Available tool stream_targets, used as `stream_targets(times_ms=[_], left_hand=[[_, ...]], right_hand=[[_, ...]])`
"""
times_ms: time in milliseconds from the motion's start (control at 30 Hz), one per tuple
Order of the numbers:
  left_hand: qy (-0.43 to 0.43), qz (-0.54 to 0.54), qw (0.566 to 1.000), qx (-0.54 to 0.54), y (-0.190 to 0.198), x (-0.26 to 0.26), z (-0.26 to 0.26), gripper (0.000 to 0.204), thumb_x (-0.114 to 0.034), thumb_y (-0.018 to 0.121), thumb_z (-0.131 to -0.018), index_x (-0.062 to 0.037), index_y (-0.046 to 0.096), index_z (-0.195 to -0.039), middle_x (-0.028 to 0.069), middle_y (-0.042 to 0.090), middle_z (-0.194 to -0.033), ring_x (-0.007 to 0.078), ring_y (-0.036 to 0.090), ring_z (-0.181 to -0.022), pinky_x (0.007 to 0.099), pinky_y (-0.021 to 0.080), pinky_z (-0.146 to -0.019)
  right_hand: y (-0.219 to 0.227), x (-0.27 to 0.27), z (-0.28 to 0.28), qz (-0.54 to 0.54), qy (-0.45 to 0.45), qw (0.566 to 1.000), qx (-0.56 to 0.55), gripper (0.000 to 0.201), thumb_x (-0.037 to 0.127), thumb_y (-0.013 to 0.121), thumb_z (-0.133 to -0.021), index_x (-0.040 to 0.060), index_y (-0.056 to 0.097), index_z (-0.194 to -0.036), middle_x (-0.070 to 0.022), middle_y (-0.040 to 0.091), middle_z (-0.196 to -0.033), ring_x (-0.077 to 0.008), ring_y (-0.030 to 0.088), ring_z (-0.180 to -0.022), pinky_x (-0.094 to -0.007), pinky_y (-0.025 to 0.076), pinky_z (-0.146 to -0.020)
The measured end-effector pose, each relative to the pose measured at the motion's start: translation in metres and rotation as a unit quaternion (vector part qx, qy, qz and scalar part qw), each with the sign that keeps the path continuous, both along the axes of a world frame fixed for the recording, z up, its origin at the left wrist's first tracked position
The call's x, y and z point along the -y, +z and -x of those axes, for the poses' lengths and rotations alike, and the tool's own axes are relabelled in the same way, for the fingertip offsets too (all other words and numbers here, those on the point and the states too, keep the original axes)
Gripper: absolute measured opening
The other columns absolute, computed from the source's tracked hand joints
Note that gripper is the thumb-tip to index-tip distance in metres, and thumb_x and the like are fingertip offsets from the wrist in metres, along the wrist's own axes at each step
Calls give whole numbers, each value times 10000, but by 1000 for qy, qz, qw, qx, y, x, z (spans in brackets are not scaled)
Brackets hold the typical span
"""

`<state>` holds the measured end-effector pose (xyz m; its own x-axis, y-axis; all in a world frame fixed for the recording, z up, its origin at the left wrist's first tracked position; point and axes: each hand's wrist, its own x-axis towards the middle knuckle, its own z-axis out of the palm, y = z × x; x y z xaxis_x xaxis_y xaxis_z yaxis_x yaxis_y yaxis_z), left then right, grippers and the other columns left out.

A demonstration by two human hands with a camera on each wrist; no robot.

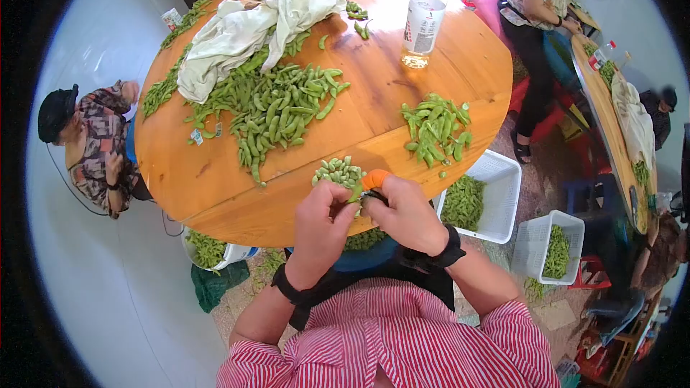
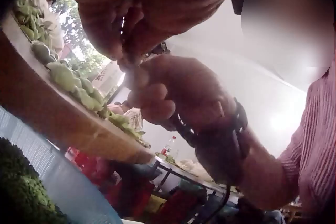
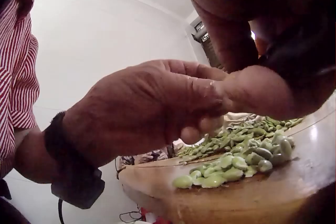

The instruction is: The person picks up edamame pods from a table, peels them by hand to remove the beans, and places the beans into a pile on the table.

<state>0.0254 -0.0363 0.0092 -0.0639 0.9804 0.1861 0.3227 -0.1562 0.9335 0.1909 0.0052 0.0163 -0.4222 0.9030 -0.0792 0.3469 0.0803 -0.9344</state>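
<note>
Over the near table edge, my left hand (image 1: pixel 323 219) pinches a green bean pod (image 1: pixel 355 193) between thumb and fingers. My right hand (image 1: pixel 406 215) meets it from the other side, thumb and forefinger closed in at the pod's end. An orange cover (image 1: pixel 375 179) wraps a finger of the right hand, and something black (image 1: pixel 374 197) shows by its thumb; I cannot tell what it is. Just beyond the hands lies a small heap of shelled beans (image 1: pixel 338 172), also close below the left hand (image 3: pixel 142 108) in the right wrist view.
A big pile of pods (image 1: pixel 280 111) lies ahead, partly under a white cloth (image 1: pixel 251 21). Empty-looking pods (image 1: pixel 436 128) are heaped at right, near a bottle (image 1: pixel 424 21). White baskets (image 1: pixel 507 201) stand below the table at right. Other people sit and stand around.
</note>
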Motion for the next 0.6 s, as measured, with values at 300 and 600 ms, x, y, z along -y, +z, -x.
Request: stream_targets(times_ms=[300, 600], left_hand=[[-50, -42, 998, -25, -12, -2, 9, 190, 27, 700, -807, 4, 548, -919, 78, 610, -807, 158, 609, -657, 290, 477, -562], [-112, 287, 888, 342, -4, -13, 29, 135, -34, 679, -862, -36, 574, -948, -2, 605, -757, 60, 570, -605, 195, 468, -541]], right_hand=[[-7, -5, -1, -137, 11, 990, -10, 216, 64, 569, -825, -13, 576, -1026, -245, 582, -724, -412, 613, -701, -420, 469, -592], [-4, -12, -4, -62, 77, 995, -22, 207, 44, 557, -854, 0, 596, -1052, -111, 611, -702, -184, 625, -603, -327, 497, -554]])
